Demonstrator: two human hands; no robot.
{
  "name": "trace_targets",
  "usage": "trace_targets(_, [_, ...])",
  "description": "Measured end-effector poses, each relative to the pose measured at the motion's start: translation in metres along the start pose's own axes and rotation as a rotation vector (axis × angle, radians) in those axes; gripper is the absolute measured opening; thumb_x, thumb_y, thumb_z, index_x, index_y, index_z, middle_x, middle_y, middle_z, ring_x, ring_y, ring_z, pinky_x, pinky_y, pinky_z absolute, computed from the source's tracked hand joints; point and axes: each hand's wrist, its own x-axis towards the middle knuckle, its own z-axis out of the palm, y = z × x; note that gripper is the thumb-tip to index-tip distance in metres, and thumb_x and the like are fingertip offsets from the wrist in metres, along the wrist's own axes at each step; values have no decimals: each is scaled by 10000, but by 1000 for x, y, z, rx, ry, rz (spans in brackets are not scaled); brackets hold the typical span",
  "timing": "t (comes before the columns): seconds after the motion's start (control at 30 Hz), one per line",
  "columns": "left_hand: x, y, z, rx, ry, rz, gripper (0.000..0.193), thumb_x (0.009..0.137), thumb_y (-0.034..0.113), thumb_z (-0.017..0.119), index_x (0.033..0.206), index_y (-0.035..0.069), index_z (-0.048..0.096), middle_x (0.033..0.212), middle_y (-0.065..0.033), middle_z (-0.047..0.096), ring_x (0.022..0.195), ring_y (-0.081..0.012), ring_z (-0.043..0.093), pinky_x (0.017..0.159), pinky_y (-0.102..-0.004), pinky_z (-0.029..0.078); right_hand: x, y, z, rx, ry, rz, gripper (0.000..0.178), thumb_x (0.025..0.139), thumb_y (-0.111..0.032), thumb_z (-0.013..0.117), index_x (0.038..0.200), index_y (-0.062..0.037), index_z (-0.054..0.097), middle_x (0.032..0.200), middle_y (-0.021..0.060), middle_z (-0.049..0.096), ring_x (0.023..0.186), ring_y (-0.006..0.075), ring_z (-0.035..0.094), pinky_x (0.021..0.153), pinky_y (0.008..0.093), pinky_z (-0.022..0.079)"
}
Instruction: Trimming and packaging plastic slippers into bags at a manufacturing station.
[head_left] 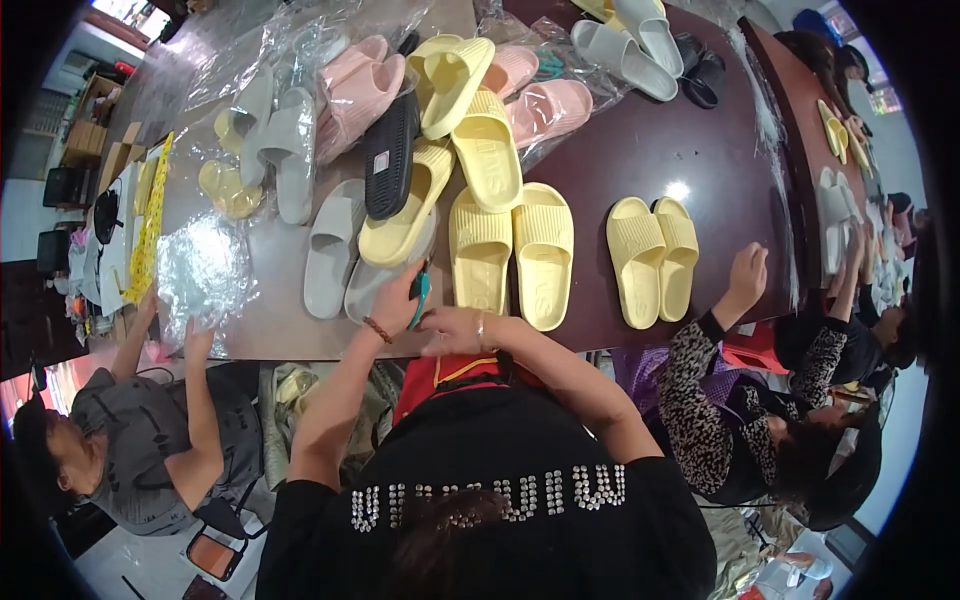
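wrapped round a teal-handled tool [420, 292], the left hand [396, 298] looks clamped on it, dark tip aimed away from the body, perhaps to keep it clear of the right hand [455, 326], curled close by at the table edge, on what, if anything, i cannot tell! just beyond sits a ribbed yellow pair of slides [543, 258], toes pointing away, seemingly side by side for matching, smooth and foam-like, while crinkly clear plastic [600, 85] glints around pink slides [550, 112] farther back
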Motion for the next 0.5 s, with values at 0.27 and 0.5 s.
trace_targets(0.27, [-4, -10, 36, 4, 11, -1, 468, 726, 106, 552, 1173, 72, 418, 923, -196, 556, 833, -339, 544, 714, -372, 430, -55, 49, -70, -105, 565, 755, 347, 743, -366, 539, 880, -51, 586, 895, 134, 580, 853, 283, 541, 734, 355, 428])
trace_targets(0.5, [8, -6, 55, -13, 54, -54, 482, 721, 120, 546, 1181, 95, 407, 997, -196, 539, 894, -348, 526, 741, -394, 423, -29, 78, -53, -539, 971, 792, 344, 715, -374, 561, 740, -35, 615, 767, 142, 601, 766, 269, 563, 660, 392, 435])
